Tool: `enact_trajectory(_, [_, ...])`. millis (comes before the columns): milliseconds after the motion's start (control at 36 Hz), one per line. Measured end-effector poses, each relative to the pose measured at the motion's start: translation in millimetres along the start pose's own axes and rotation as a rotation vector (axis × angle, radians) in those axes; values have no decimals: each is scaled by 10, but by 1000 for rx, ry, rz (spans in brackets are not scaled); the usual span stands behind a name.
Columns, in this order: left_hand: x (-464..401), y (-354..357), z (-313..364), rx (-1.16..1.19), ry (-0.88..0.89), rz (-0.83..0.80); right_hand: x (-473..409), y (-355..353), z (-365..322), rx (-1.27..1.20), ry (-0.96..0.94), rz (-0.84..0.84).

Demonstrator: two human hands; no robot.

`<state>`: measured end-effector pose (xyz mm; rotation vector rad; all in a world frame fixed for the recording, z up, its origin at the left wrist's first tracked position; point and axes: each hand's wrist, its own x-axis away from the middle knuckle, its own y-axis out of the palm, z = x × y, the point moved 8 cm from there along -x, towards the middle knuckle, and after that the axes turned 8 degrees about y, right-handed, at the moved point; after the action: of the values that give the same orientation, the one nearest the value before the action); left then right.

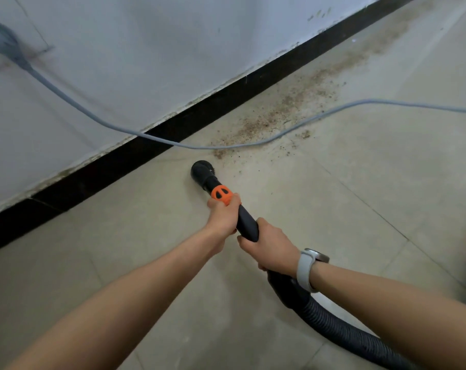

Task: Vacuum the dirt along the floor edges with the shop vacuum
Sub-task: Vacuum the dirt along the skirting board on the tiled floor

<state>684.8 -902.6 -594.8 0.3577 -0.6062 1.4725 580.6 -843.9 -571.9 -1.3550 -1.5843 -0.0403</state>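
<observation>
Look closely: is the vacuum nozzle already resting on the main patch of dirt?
No, the nozzle sits on bare tile short of the dirt.

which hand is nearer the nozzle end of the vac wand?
The left hand, gripping at the orange collar just behind the nozzle. The right hand, wearing the watch, grips farther back by the hose.

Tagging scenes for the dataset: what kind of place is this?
Probably an indoor room, lived-in or under cleanup: a tiled floor meets a white wall with a black baseboard, dirt lies along that edge, and a grey cord trails across it.
</observation>
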Motion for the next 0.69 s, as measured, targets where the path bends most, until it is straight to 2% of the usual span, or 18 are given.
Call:
enact_trajectory(83, [108,103,-59,-10,-9,-26,81,-32,145,38,17,41])
enact_trajectory(333, [243,667,-71,-93,-24,-271,230,-349,633,29,98,150])
enact_trajectory(556, [276,764,-80,-76,-41,-370,308,-365,741,-62,83,91])
enact_trajectory(694, [368,544,-248,-149,14,-328,362,-128,753,-30,50,-16])
